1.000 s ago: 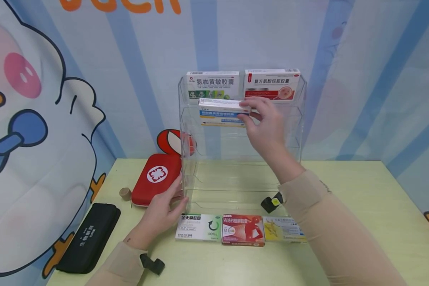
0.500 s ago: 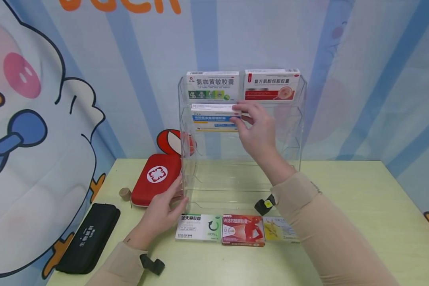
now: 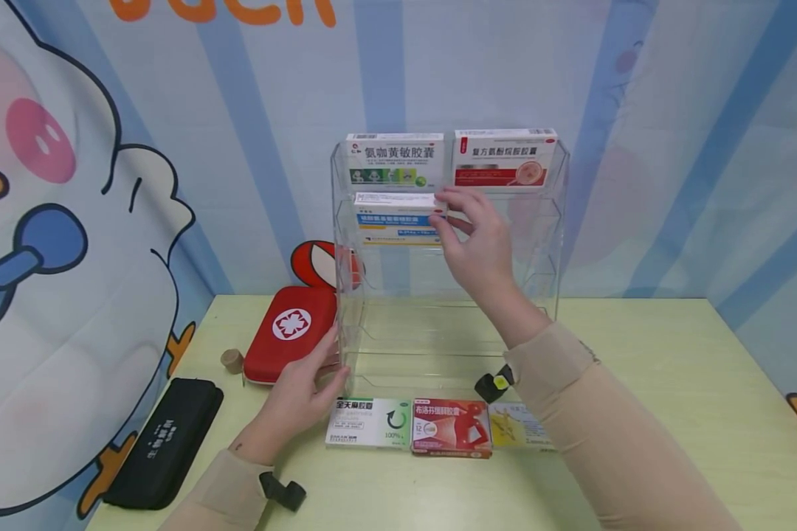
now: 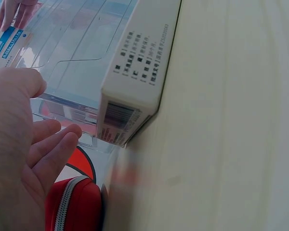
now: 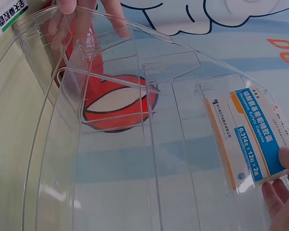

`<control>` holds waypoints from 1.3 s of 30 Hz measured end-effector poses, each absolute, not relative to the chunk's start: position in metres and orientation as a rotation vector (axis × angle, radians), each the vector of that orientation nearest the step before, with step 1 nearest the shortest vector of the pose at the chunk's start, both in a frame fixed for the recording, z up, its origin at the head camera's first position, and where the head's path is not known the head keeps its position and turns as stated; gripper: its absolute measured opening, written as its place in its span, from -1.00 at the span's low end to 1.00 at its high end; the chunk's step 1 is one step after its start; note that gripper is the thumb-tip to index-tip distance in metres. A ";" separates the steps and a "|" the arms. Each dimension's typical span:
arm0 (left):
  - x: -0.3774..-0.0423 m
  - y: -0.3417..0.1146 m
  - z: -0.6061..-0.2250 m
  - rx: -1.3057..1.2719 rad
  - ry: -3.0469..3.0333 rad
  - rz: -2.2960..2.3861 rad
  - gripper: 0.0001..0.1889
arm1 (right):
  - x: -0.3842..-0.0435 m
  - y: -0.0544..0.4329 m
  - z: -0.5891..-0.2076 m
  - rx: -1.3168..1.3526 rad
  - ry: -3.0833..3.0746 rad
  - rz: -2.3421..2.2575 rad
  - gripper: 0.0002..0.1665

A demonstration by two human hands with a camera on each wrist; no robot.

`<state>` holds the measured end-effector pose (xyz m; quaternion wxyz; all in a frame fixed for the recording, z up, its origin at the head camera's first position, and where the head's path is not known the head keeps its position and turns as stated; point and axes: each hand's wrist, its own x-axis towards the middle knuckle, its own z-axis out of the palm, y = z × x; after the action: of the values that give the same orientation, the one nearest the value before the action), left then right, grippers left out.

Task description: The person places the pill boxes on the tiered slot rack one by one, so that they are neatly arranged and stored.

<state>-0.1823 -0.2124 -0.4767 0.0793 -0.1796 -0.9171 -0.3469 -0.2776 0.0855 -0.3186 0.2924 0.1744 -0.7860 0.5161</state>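
A clear tiered display rack (image 3: 398,324) stands upright on the table. My right hand (image 3: 481,240) pinches the right end of a white, blue and orange capsule box (image 3: 395,230) at the left of the second tier. In the right wrist view, this capsule box (image 5: 253,139) sits behind the tier's clear front lip. My left hand (image 3: 302,394) holds the rack's lower left side, thumb at the front edge and fingers along the outer side panel. The top tier carries a green-and-white medicine box (image 3: 395,158) and a red-and-white medicine box (image 3: 505,158).
Before the rack lie a green-and-white box (image 3: 368,423), a red box (image 3: 452,428) and a yellow-and-white box (image 3: 519,426), partly behind my right sleeve. Left are a red first-aid case (image 3: 291,335), a black zip case (image 3: 164,442) and a small wooden piece (image 3: 232,360).
My right hand has moved the capsule box left and slightly down into the second tier, then kept nearly still. My left hand stays at the rack's side.
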 end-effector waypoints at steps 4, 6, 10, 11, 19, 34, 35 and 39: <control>-0.183 -0.213 -0.477 -0.537 -2.748 -1.041 -0.03 | -0.272 0.089 -0.319 0.460 -2.109 1.354 -0.54; -0.184 -0.213 -0.478 -0.537 -2.749 -1.042 -0.03 | -0.268 0.092 -0.320 0.468 -2.107 1.344 -0.53; -0.184 -0.213 -0.478 -0.535 -2.753 -1.039 -0.03 | -0.262 0.098 -0.325 0.492 -2.084 1.343 -0.52; -0.184 -0.213 -0.478 -0.534 -2.754 -1.036 -0.02 | -0.261 0.100 -0.326 0.502 -2.077 1.344 -0.51; -0.183 -0.212 -0.477 -0.529 -2.753 -1.015 0.00 | -0.243 0.118 -0.335 0.582 -2.135 1.277 -0.39; -0.182 -0.213 -0.476 -0.537 -2.745 -1.009 -0.02 | -0.175 0.159 -0.379 0.778 -2.486 1.093 -0.15; -0.182 -0.213 -0.476 -0.537 -2.744 -1.009 -0.02 | -0.172 0.163 -0.382 0.787 -2.500 1.079 -0.15; -0.183 -0.212 -0.476 -0.543 -2.750 -1.013 -0.02 | -0.158 0.176 -0.393 0.813 -2.542 1.030 -0.08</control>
<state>-0.1827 -0.2121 -0.4763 0.0805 -0.1818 -0.9196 -0.3388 -0.1576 0.1765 -0.3929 0.1398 0.2815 -0.8798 0.3565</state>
